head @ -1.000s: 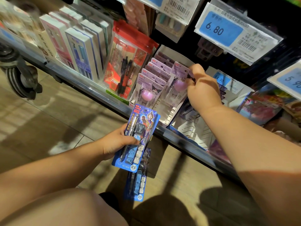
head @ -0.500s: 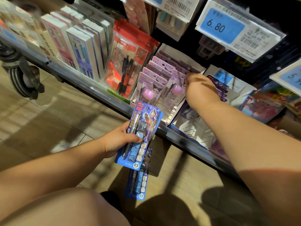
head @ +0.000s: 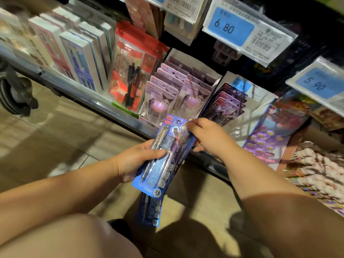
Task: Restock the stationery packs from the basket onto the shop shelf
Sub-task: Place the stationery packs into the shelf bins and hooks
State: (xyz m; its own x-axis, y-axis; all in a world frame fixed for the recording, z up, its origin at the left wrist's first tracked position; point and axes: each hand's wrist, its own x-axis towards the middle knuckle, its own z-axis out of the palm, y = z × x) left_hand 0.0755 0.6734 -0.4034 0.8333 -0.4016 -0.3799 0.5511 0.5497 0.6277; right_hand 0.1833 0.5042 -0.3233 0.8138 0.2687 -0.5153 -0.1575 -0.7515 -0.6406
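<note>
Holding: the left hand [head: 134, 161] grips two blue pen packs, with the thumb across the front and the fingers curled behind.
Front blue pack [head: 158, 179]: it is tilted, with its top toward the shelf. It has pens inside and "0.5" at the bottom.
Back blue pack [head: 151, 213]: it sits behind the front one and sticks out lower down.
Right hand [head: 208, 138]: it pinches the top corner of the front blue pack with its thumb and a finger. The other fingers are curled.
Where the packs are: up in the air, in front of the shelf [head: 83, 94] and above the floor [head: 65, 135]. They are not on the shelf.
Purple packs [head: 162, 97]: they stand in two rows in a white box, just behind the blue packs.
Dark packs [head: 225, 105]: they stand in the next white box, beside the right hand.
Red packs [head: 134, 75]: they stand just left of the purple ones.
White boxes [head: 83, 58]: they stand in a row farther left.
Price tags: one says 6.80 [head: 230, 27] and one says 5.90 [head: 316, 84]. Both hang above the packs.
Wheel [head: 14, 94]: it is black and sits on the floor at the far left.
</note>
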